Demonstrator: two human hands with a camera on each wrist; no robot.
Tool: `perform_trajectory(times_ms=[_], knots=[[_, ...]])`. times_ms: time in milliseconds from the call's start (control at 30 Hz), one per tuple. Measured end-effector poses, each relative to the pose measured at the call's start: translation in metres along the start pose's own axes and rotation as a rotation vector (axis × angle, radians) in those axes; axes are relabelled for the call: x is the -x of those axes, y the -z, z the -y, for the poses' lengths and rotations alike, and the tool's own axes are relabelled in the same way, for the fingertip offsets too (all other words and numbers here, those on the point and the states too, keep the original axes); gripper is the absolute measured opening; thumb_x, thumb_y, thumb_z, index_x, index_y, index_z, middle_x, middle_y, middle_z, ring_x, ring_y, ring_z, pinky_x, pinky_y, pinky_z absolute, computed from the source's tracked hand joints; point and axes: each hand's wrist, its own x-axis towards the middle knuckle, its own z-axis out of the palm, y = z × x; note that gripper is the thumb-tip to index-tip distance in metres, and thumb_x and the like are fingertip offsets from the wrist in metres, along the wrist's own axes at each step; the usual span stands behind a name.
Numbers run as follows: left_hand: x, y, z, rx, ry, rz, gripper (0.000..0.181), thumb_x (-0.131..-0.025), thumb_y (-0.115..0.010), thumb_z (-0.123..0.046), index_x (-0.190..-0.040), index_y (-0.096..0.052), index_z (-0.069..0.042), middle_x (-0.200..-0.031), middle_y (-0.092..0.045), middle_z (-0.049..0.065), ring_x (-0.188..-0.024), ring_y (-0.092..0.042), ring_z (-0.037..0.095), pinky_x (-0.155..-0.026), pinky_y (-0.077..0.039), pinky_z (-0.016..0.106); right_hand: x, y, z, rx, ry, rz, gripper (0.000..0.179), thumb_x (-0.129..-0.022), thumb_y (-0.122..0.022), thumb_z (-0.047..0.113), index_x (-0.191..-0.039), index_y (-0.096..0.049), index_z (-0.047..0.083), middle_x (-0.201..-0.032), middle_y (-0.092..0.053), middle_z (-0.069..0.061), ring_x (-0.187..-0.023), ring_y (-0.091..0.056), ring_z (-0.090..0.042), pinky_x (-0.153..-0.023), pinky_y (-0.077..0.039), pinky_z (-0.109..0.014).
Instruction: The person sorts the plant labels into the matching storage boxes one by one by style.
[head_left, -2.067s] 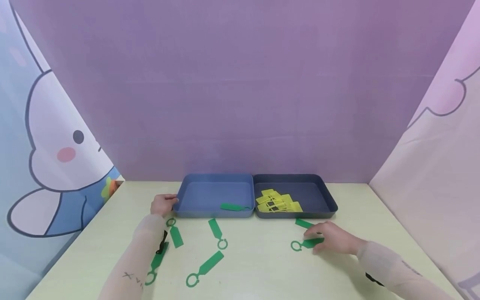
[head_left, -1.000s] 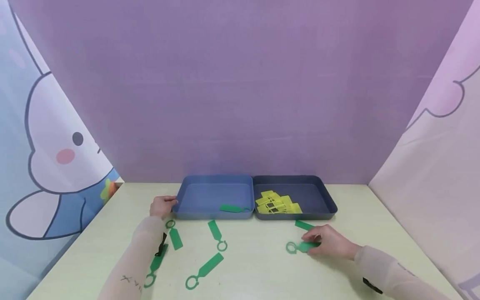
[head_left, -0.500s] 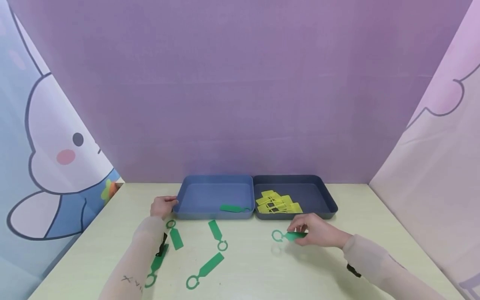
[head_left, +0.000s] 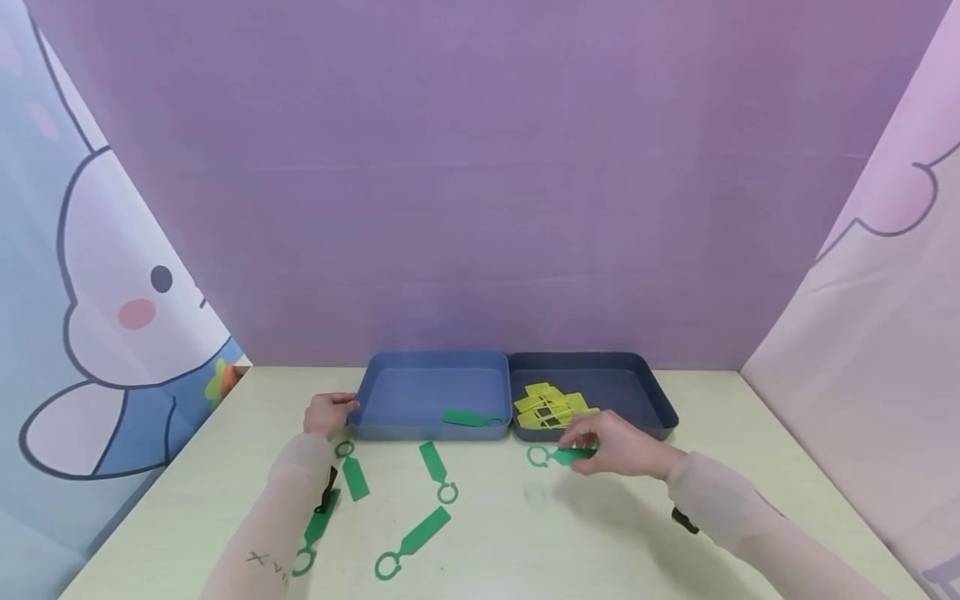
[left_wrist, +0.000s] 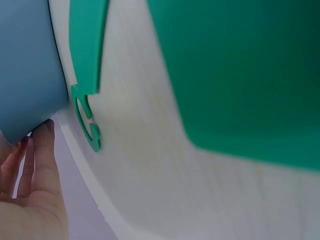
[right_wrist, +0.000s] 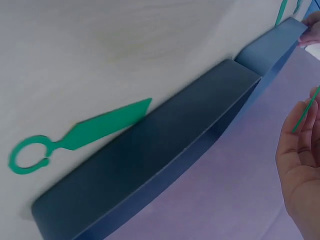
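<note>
In the head view my right hand (head_left: 611, 444) pinches a green ring-ended tag (head_left: 573, 456), raised above the table before the dark tray (head_left: 633, 432). The right wrist view shows this held tag (right_wrist: 306, 116) edge-on between thumb and fingers. Another green tag (right_wrist: 107, 122) lies along the dark tray's front wall, mostly hidden by my hand in the head view. My left hand (head_left: 328, 414) touches the left end of the blue tray (head_left: 420, 432), its fingers (left_wrist: 46, 160) fairly straight against the wall. One green tag (head_left: 465, 417) lies inside the blue tray.
Several yellow tags (head_left: 551, 407) are heaped in the dark tray, which stands against the blue one. On the table (head_left: 525, 550) left of centre lie more green tags (head_left: 423, 531), one (head_left: 321, 518) partly under my left forearm. A purple backdrop (head_left: 480, 183) rises behind.
My right hand has taken hold of a green tag from the table, lifted it and carried it left and towards the trays. The left hand has stayed at the blue tray.
</note>
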Motion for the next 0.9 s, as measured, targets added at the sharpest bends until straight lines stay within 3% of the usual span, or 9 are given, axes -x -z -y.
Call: perform_trajectory(times_ms=[367, 667, 900], knots=[[-0.006, -0.003, 0.004, 0.006, -0.01, -0.016, 0.033, -0.09, -0.054, -0.019, -0.118, -0.06, -0.002, -0.124, -0.056, 0.02, -0.111, -0.055, 0.036, -0.091, -0.044, 0.044, -0.023, 0.003, 0.011, -0.018, -0.052, 0.009, 0.025, -0.076, -0.071, 0.009, -0.098, -0.07, 0.02, -0.094, -0.061, 0.008, -0.084, -0.058, -0.01, -0.073, -0.051, -0.022], [-0.007, -0.003, 0.006, 0.005, -0.008, -0.017, 0.033, -0.09, -0.053, -0.019, -0.118, -0.06, -0.002, -0.123, -0.057, 0.02, -0.11, -0.055, 0.035, -0.089, -0.045, 0.044, -0.042, -0.001, 0.014, 0.016, 0.025, 0.019, 0.023, -0.076, -0.071, 0.009, -0.098, -0.07, 0.019, -0.094, -0.062, 0.007, -0.08, -0.056, -0.009, -0.076, -0.052, -0.026], [-0.012, -0.004, 0.009, 0.007, 0.007, -0.019, 0.032, -0.089, -0.056, -0.021, -0.117, -0.062, -0.005, -0.123, -0.057, 0.018, -0.109, -0.057, 0.033, -0.087, -0.046, 0.041, -0.057, -0.004, 0.018, 0.03, 0.037, 0.015, 0.024, -0.078, -0.07, 0.011, -0.101, -0.069, 0.018, -0.098, -0.063, 0.007, -0.085, -0.057, -0.01, -0.078, -0.052, -0.026]])
